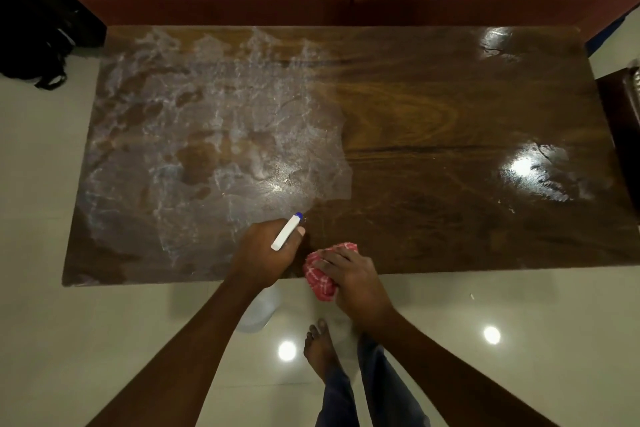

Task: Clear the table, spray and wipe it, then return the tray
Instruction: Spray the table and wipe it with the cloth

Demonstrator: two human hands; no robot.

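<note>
White at its head, the spray bottle is gripped by the left hand, fingers curled round its neck. Its long axis slants from the pale body below the near edge up to a blue nozzle aimed away and rightward. Just beside it, the right hand clutches a bunched red checked cloth at the edge of the wet-streaked wooden counter.

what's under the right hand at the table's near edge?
A bunched red-and-white checked cloth, held by the right hand at the brown wooden table's near edge. The hand covers the cloth's middle; table contact underneath is hidden.
</note>
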